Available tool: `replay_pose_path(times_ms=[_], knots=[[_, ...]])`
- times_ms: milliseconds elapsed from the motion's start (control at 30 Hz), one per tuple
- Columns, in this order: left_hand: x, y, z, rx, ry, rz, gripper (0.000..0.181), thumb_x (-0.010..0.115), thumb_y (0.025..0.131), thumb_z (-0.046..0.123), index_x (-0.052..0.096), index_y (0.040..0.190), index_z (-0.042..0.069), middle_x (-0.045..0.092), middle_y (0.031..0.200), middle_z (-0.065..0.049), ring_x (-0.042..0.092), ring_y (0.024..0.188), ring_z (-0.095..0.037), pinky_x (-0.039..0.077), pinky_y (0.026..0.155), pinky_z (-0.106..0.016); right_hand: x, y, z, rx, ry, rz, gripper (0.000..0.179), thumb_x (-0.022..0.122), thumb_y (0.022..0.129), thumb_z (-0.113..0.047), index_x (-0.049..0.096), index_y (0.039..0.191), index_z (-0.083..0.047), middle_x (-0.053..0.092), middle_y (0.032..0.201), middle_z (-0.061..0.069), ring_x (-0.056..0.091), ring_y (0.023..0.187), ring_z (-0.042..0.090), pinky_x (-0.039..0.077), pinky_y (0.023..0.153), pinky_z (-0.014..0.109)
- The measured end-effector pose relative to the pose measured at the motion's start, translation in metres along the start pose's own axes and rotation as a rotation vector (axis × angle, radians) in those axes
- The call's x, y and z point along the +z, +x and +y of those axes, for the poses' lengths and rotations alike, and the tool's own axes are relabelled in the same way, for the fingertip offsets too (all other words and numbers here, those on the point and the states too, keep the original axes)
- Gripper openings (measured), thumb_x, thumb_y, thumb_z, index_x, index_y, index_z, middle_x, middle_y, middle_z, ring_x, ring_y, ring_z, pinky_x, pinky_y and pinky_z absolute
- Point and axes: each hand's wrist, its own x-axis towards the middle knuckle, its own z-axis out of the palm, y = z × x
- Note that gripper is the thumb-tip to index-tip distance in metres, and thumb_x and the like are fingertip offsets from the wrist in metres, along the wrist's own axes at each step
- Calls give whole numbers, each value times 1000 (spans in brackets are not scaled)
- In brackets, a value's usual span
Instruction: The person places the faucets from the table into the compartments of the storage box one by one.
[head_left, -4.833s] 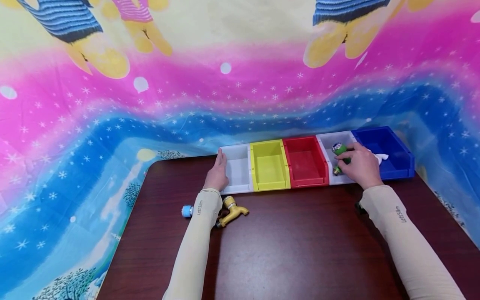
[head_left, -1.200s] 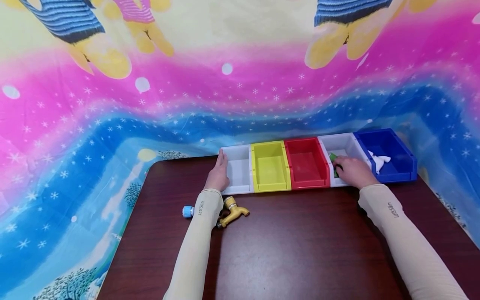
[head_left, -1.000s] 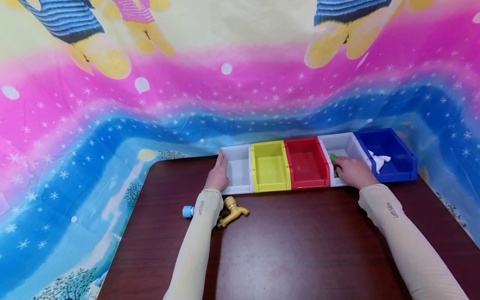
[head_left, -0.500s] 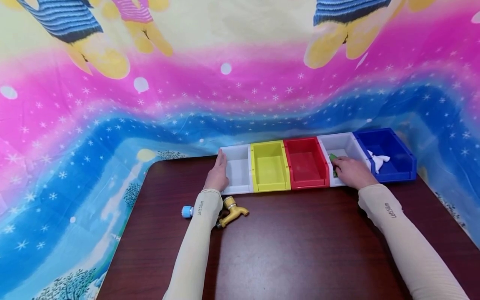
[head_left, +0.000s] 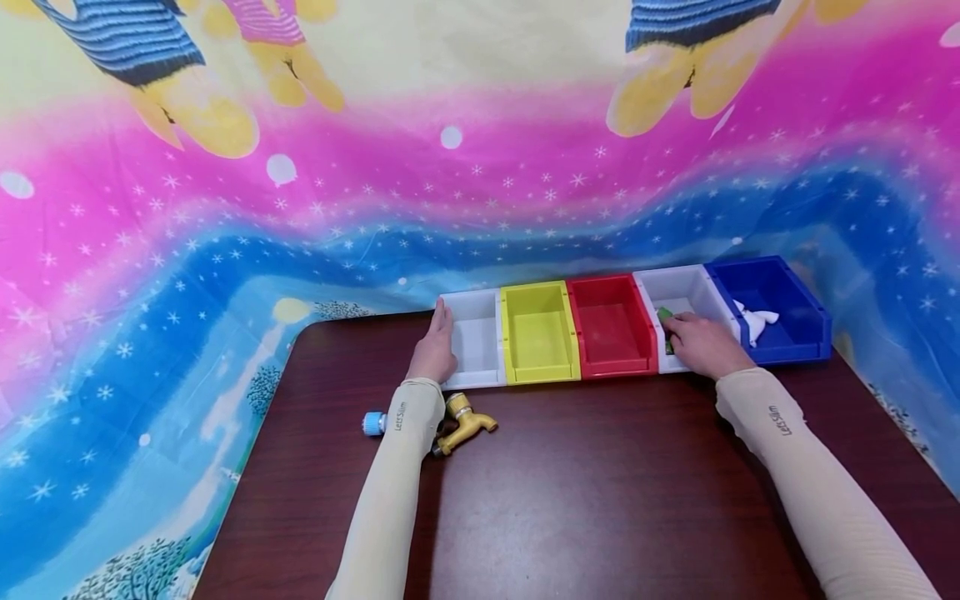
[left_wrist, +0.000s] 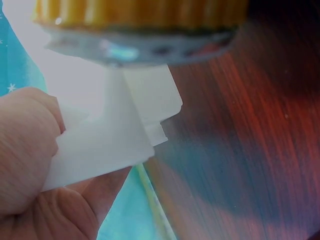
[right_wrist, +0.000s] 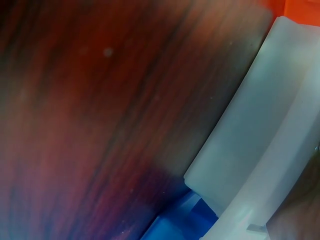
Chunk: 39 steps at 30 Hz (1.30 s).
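In the head view, my left hand (head_left: pixel 433 348) is at the left end of the row, holding the side wall of a white bin (head_left: pixel 474 375). The left wrist view shows that wall between thumb and fingers (left_wrist: pixel 107 187). My right hand (head_left: pixel 705 342) reaches into a second whitish bin (head_left: pixel 682 287) and grips a green tap (head_left: pixel 666 317), mostly hidden by the fingers. Only the bin's front (right_wrist: pixel 245 120) and a sliver of the hand show in the right wrist view. A gold tap (head_left: pixel 467 427) lies on the table beside my left forearm; its ribbed knob (left_wrist: pixel 140 14) looms in the left wrist view.
Yellow (head_left: pixel 538 329) and red (head_left: pixel 611 325) bins stand between the two whitish ones. A blue bin (head_left: pixel 813 337) at the right end contains a white tap (head_left: pixel 757 321). Left of my left sleeve, a light-blue knob (head_left: pixel 373 423) shows on the dark wood table (head_left: pixel 600 500).
From 4.8 s ago, my right hand has lowered the green tap from above the right whitish bin into it. Over the last second both hands stay practically still.
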Motion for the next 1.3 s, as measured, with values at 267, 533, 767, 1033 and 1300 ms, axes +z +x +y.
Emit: replay_pose_path(times_ms=[267,533,767,1033,1300], knots=[[2,1,0,-1,-4,6,89,55,93,-13,10,167,8,-13,176,0,51,54,-20,46,56,-30,-1,-1,0,-2,-1,-1,57,50,104,-21,41,156,1,43,153,34,41,139,56,34,112,72],[5,1,-2,-2,-20,-9,88,53,94,-13,10,167,9,-13,176,0,50,53,-20,44,55,-29,2,-3,2,-4,-5,-12,58,49,104,-19,40,157,2,42,154,34,40,140,56,34,112,71],[1,-1,0,6,-19,15,88,55,92,-14,13,167,6,-9,176,-2,51,54,-21,45,55,-30,-1,-2,0,-18,-15,-8,57,47,104,-18,40,157,1,42,154,34,40,140,56,34,113,70],[2,0,0,6,6,10,89,55,92,-13,12,167,7,-9,176,-2,51,54,-20,45,57,-29,-1,-3,-1,-16,-26,-5,58,49,104,-19,39,157,1,41,155,35,39,141,55,34,113,70],[3,4,-4,4,12,-11,90,56,93,-12,9,167,8,-12,176,-1,53,55,-20,46,57,-29,-1,-3,-2,-11,-10,-11,57,49,104,-19,40,157,1,41,155,34,39,141,55,33,113,70]])
